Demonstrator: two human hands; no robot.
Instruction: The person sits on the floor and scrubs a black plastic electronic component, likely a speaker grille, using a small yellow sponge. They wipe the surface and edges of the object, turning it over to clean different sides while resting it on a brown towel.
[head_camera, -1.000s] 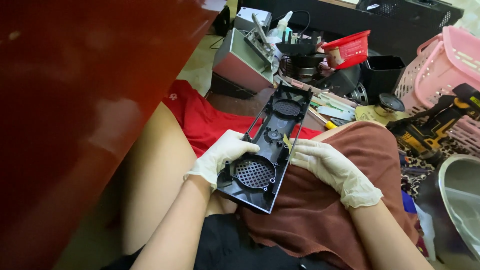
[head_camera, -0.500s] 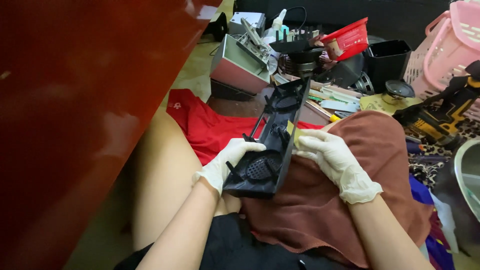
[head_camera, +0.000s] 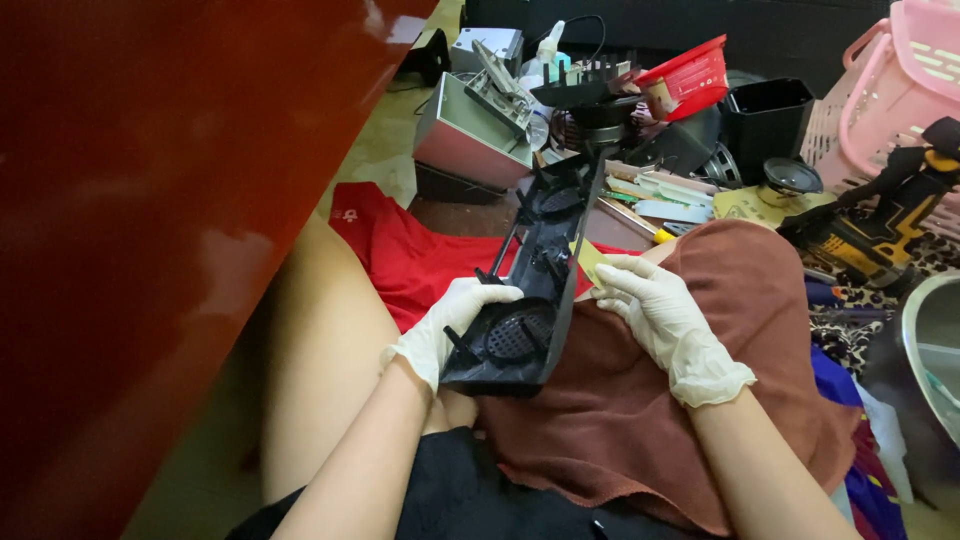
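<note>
The left hand (head_camera: 455, 325), in a thin white rubber glove, is closed around the near end of a long black plastic panel (head_camera: 535, 275), fingers curled over its left edge beside a round mesh grille. The right hand (head_camera: 660, 310), gloved the same, holds the panel's right edge at mid-length, fingers bent against the rim. The panel is tilted on edge, running from the lap toward 12 o'clock, its moulded ribs and round openings facing left. Under it lies a soft brown towel (head_camera: 700, 400) draped over the knee; at 10 o'clock a red cloth (head_camera: 400, 255). At 12 o'clock stands a grey metal box (head_camera: 470, 140); at 1 o'clock a red plastic tray (head_camera: 690, 75); at 2 o'clock a pink slatted basket (head_camera: 890, 80) and a yellow-black drill (head_camera: 880, 225). A glossy red-brown board (head_camera: 150, 200) fills 9 o'clock.
</note>
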